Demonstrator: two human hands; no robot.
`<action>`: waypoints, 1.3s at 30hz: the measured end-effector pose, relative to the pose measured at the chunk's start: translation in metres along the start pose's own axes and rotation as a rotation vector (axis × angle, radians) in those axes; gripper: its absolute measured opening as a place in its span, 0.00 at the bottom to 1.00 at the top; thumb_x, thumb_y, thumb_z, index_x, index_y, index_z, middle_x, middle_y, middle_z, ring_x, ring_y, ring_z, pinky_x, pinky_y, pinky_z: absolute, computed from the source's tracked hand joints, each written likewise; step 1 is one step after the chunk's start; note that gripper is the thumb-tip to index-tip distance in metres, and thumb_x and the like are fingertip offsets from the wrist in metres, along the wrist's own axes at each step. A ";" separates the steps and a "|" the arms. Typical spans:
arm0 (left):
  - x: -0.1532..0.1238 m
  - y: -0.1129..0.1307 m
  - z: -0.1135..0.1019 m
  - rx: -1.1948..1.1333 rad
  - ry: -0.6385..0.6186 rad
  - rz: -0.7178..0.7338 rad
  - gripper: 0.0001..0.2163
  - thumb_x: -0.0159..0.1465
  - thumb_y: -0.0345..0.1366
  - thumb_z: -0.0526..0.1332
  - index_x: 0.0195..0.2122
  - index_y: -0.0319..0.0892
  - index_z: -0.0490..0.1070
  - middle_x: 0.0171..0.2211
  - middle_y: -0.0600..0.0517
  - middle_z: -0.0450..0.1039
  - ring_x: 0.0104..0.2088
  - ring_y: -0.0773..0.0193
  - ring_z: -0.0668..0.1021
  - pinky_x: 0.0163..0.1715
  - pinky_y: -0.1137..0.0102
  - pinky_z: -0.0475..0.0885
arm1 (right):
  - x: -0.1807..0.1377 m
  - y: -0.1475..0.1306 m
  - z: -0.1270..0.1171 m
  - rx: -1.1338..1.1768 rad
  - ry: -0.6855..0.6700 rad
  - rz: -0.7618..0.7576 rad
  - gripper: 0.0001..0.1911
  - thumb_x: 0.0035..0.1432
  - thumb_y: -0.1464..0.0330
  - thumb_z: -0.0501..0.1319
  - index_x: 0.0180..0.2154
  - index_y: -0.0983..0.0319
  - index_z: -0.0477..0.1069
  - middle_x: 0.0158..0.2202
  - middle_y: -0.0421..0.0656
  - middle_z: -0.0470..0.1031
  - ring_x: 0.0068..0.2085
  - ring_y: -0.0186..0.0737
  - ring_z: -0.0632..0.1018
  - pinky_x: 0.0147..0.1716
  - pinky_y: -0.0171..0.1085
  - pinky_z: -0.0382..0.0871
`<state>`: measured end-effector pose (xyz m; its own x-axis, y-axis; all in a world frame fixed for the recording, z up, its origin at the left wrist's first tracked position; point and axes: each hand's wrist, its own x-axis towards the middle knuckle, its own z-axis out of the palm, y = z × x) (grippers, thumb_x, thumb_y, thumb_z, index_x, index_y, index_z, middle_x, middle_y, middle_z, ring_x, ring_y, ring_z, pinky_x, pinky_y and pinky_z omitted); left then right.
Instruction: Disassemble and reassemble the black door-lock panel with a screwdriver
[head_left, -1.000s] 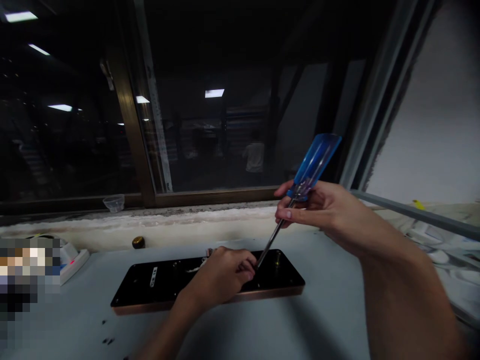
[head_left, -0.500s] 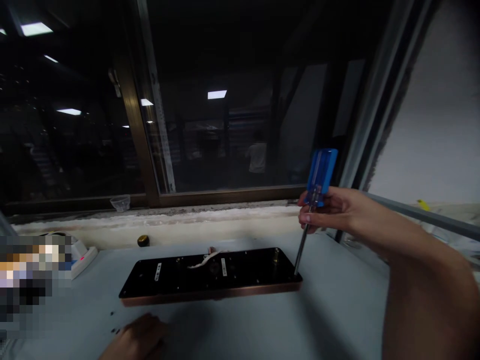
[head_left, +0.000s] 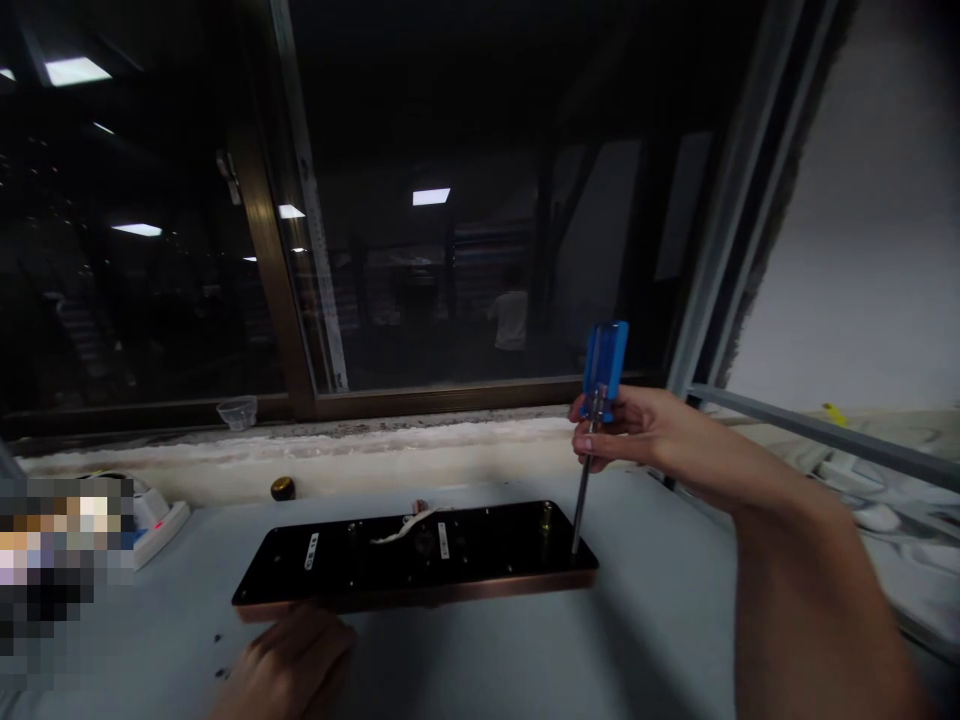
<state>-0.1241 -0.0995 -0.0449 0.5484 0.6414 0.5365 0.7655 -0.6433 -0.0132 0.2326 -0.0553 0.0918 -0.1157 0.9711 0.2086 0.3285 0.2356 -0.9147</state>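
A long black panel (head_left: 480,550) with a copper-coloured edge lies flat on the table, carrying white labels, small posts and a white cable. My right hand (head_left: 619,425) grips a screwdriver (head_left: 604,370) below its clear blue handle, with fingers around the lower handle and shank. The screwdriver stands nearly upright, its tip at the panel's right end, beside a brass-coloured post (head_left: 547,517). My left hand (head_left: 296,655) is curled closed at the panel's front left edge. Whatever its fingers hold, if anything, is hidden.
Small dark screw-like pieces (head_left: 221,673) lie left of my left hand. A dark gold knob (head_left: 283,488) sits behind the panel. A clear cup (head_left: 238,411) stands on the window sill, and a white power strip (head_left: 163,532) lies at the left. A grey rail (head_left: 825,435) runs along the right.
The screwdriver tip has shifted slightly left on the panel, away from its right corner. My left hand has moved up and right to the panel's front edge.
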 end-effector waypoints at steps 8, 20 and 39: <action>0.094 0.061 -0.003 -0.344 0.099 0.004 0.09 0.60 0.27 0.51 0.35 0.42 0.71 0.29 0.52 0.74 0.31 0.64 0.75 0.32 0.70 0.71 | -0.003 0.002 -0.004 -0.026 -0.044 0.012 0.15 0.44 0.65 0.66 0.34 0.62 0.66 0.30 0.40 0.71 0.32 0.35 0.72 0.33 0.36 0.67; 0.192 0.107 0.033 -1.050 -0.306 0.007 0.09 0.58 0.32 0.56 0.37 0.39 0.73 0.35 0.51 0.75 0.37 0.65 0.75 0.40 0.72 0.68 | -0.010 0.006 -0.007 0.133 -0.297 -0.069 0.18 0.51 0.63 0.61 0.44 0.58 0.60 0.32 0.41 0.74 0.32 0.36 0.74 0.33 0.38 0.69; 0.194 0.105 0.041 -1.015 -0.325 -0.072 0.05 0.55 0.34 0.59 0.30 0.39 0.73 0.26 0.54 0.73 0.29 0.68 0.73 0.32 0.76 0.67 | -0.010 -0.006 -0.001 0.056 -0.126 -0.019 0.34 0.47 0.66 0.64 0.54 0.55 0.52 0.32 0.39 0.70 0.35 0.38 0.73 0.36 0.38 0.68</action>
<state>0.0766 -0.0253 0.0228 0.6909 0.6763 0.2555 0.2433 -0.5503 0.7987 0.2328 -0.0663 0.0951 -0.2397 0.9532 0.1844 0.2730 0.2485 -0.9294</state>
